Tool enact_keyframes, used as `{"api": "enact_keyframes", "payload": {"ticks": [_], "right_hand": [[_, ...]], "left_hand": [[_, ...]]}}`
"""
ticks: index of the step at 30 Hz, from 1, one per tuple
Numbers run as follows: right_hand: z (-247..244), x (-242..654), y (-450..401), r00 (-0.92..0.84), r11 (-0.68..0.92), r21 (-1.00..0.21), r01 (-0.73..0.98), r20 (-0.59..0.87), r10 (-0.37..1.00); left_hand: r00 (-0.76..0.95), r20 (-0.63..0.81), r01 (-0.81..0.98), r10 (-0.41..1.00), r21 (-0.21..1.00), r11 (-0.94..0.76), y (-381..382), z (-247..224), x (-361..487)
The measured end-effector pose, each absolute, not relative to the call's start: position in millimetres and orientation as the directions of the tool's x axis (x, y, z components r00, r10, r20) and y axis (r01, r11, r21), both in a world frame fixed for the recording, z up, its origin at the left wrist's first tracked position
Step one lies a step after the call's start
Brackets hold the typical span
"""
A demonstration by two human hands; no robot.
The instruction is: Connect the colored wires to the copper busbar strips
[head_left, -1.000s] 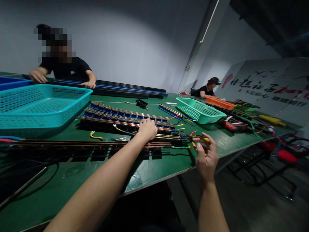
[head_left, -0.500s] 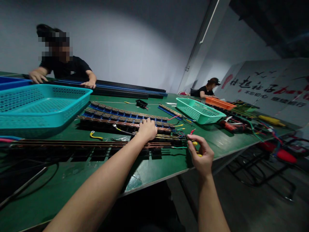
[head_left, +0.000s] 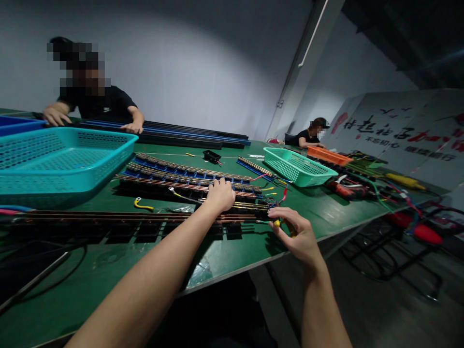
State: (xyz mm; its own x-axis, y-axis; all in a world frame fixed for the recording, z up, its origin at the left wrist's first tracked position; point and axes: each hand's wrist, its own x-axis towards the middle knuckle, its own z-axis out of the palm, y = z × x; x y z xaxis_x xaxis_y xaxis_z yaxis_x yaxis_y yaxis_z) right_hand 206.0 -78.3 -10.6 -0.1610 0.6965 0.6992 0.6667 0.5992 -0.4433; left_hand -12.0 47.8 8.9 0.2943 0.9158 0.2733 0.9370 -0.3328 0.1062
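My left hand (head_left: 221, 195) lies over a short black strip with brass-coloured rails (head_left: 250, 206), its fingers curled down and gripping it near the middle. At the strip's right end, my right hand (head_left: 299, 234) is closed with thumb and fingers around a small yellow piece (head_left: 277, 223), partly hidden in the palm; I cannot make out its kind. A red-tipped wire (head_left: 284, 194) rises just beyond those fingers. Nearer me runs a long copper-railed strip (head_left: 90, 216) on black blocks. Several more railed strips (head_left: 174, 166) on blue and black bases lie behind my left hand.
A turquoise basket (head_left: 72, 176) stands left, a mint-green basket (head_left: 300, 181) right of centre, an orange tray (head_left: 329, 157) behind it. Red-handled pliers (head_left: 346, 188) and a yellow lug wire (head_left: 143, 205) lie on the green table (head_left: 232, 261). Two other people sit beyond.
My right hand has moved left, closer to the strip's end, carrying the yellow piece along. The red-tipped wire now shows more upright beyond the fingers. My left hand keeps its place.
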Motion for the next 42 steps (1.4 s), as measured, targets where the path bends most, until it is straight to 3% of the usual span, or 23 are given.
{"api": "enact_keyframes", "payload": {"ticks": [6, 10, 17, 26, 33, 36, 39, 42], "right_hand": [[-16, 200, -76, -0.043, 0.604, -0.503, 0.618, 0.745, 0.665], [-21, 194, -73, 0.175, 0.578, -0.557, 0.596, 0.793, 0.584], [-19, 185, -70, 0.574, 0.482, -0.767, 0.424, 0.639, 0.512], [-16, 187, -69, 0.663, 0.45, -0.774, 0.445, 0.623, 0.415], [-17, 192, -69, 0.728, 0.482, -0.795, 0.368, 0.569, 0.382], [-21, 194, -73, 0.695, 0.388, -0.781, 0.49, 0.619, 0.366], [-23, 195, -78, 0.646, 0.339, -0.758, 0.558, 0.652, 0.396], [-23, 195, -82, 0.59, 0.402, -0.774, 0.489, 0.633, 0.502]], "left_hand": [[0.292, 0.274, 0.934, 0.916, 0.122, -0.334, 48, 8, -12], [0.29, 0.275, 0.934, 0.917, 0.126, -0.334, 47, 9, -12], [0.289, 0.267, 0.936, 0.919, 0.122, -0.329, 45, 11, -12], [0.295, 0.257, 0.933, 0.92, 0.131, -0.336, 47, 11, -12], [0.289, 0.253, 0.935, 0.923, 0.132, -0.329, 47, 11, -12], [0.29, 0.264, 0.935, 0.92, 0.127, -0.332, 48, 9, -12], [0.291, 0.273, 0.934, 0.917, 0.126, -0.334, 48, 8, -12], [0.286, 0.264, 0.936, 0.921, 0.128, -0.327, 48, 9, -12]]}}
